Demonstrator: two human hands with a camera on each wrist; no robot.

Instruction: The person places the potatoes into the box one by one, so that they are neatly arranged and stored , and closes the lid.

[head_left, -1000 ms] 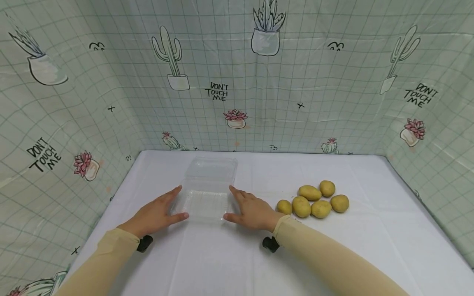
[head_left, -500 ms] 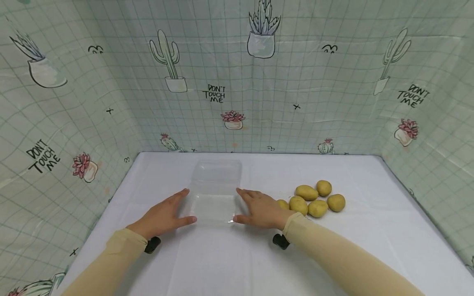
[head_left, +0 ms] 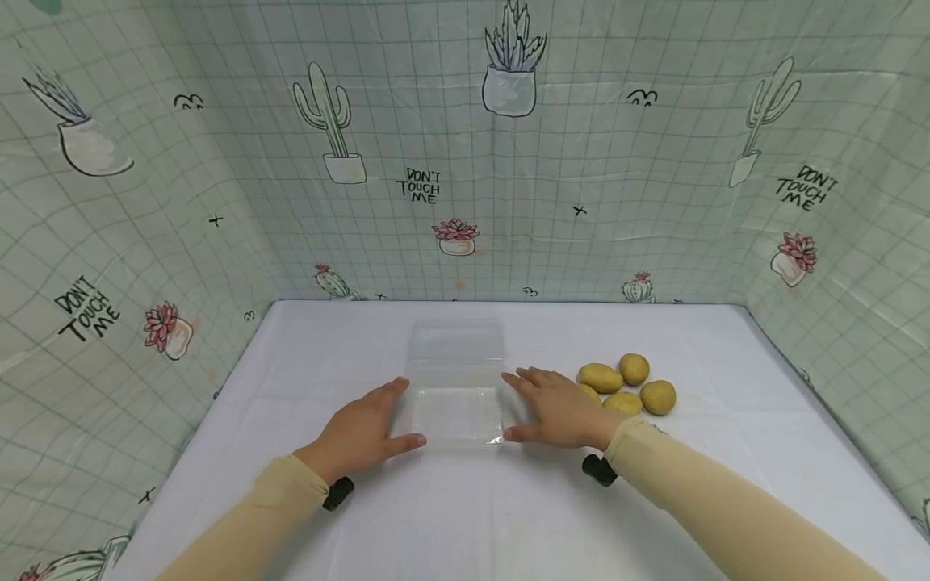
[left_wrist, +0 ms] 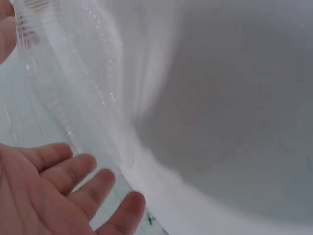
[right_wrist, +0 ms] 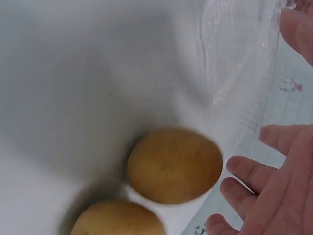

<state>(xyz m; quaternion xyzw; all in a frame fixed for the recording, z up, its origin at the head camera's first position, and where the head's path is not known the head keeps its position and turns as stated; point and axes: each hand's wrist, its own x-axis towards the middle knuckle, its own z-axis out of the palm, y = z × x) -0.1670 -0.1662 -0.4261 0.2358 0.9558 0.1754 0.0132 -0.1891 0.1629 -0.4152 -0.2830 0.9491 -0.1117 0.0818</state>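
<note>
A clear plastic clamshell container [head_left: 458,415] sits on the white table in the head view, its lid [head_left: 456,340] folded back away from the person. At its left side is my left hand [head_left: 361,428], thumb and fingers spread, the thumb by the front corner. My right hand [head_left: 555,411] flanks the right side in the same way, its fingers mostly straight. Both wrist views show the ribbed container wall [left_wrist: 88,58] close to loosely extended fingers; exact contact is hard to tell. Several potatoes [head_left: 600,378] lie just right of my right hand, some partly hidden behind it.
The white-covered table [head_left: 465,516] reaches back to a patterned cloth wall [head_left: 407,97], with cloth on both sides too. A dark wrist camera [head_left: 599,470] hangs under the right wrist, and another [head_left: 338,493] under the left. One potato [right_wrist: 174,165] looms large in the right wrist view.
Both hands and the container between them have slid to the right, and the container now stands straighter. My right hand and forearm now cover more of the potatoes.
</note>
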